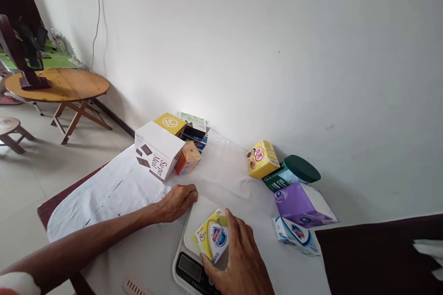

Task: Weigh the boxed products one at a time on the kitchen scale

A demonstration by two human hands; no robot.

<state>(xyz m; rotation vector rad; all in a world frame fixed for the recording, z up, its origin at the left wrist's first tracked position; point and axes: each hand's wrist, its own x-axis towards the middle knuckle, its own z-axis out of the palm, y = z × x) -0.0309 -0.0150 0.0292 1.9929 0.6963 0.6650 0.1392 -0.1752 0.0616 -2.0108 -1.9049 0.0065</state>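
A yellow and white soap box [212, 236] sits between the thumb and fingers of my right hand [244, 256], tilted over the white kitchen scale [195, 221]. Whether the box rests on the scale's plate, I cannot tell. The scale's dark display [189, 267] faces me and looks blank. My left hand [179, 202] is closed in a loose fist at the scale's far left corner, with no object showing in it. Just beyond that fist stand a white "Super Meal" box [157, 147] and an orange pack [188, 157].
A yellow box [170, 122] and other cartons stand behind the white box. Along the right lie a yellow snack box [262, 159], a green-lidded container [301, 169], a purple tissue pack [301, 203] and a blue-white soap box [296, 236]. A pink strap [134, 286] lies in front.
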